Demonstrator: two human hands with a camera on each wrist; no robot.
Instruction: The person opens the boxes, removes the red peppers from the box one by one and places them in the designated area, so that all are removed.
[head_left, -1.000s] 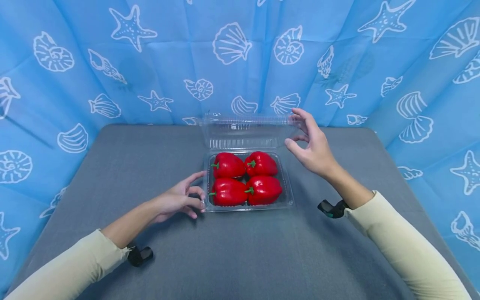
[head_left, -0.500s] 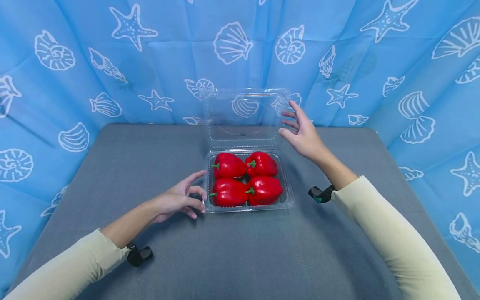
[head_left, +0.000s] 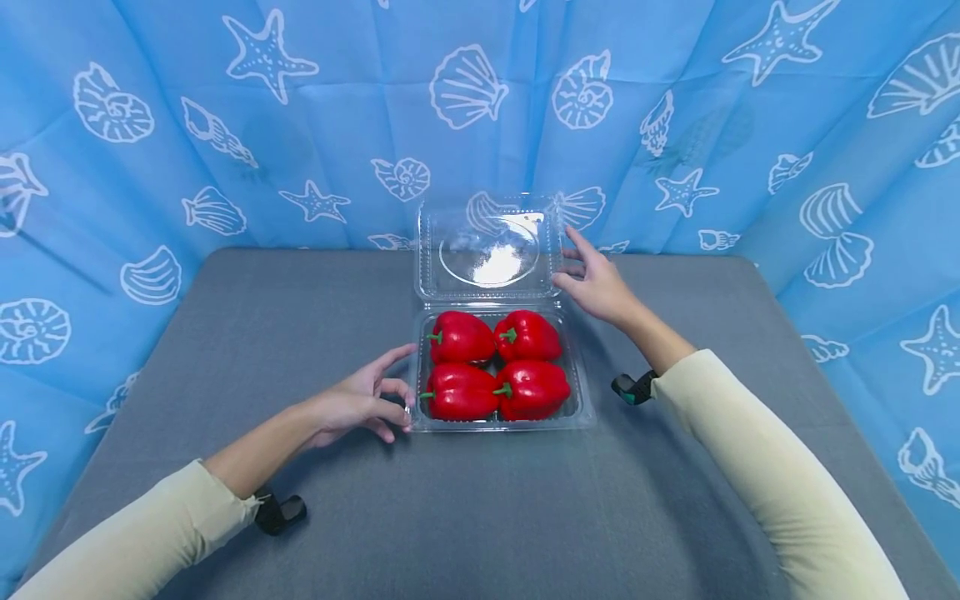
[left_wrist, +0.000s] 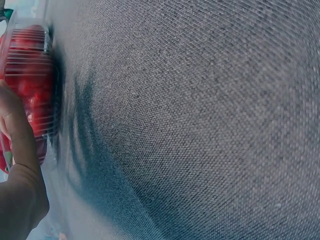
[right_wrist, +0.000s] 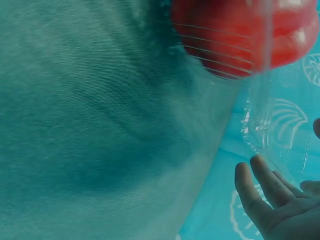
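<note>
Several red peppers with green stems (head_left: 532, 390) sit in the base of a clear hinged plastic box (head_left: 517, 425). Its lid (head_left: 480, 250) stands raised at the back, leaning away. My left hand (head_left: 356, 404) has its spread, slightly bent fingers against the box's left edge. Beside the lid's right edge, my right hand (head_left: 603, 292) has its fingers extended, seemingly touching it. In the left wrist view, the left hand (left_wrist: 22, 165) is beside the box's ribbed wall (left_wrist: 32, 75). In the right wrist view, the right hand (right_wrist: 280, 205) shows spread fingers below a red pepper (right_wrist: 220, 35).
A grey cloth-covered table (head_left: 480, 517) lies under the box. Behind it and at both sides hangs a blue curtain (head_left: 352, 50) with white shell and starfish prints. Black wrist devices (head_left: 279, 512) are on both arms.
The lid has swung back from its more folded-over position, and my right hand has moved left along with it. The box and peppers have shifted slightly toward the front. My left hand stays nearly still.
</note>
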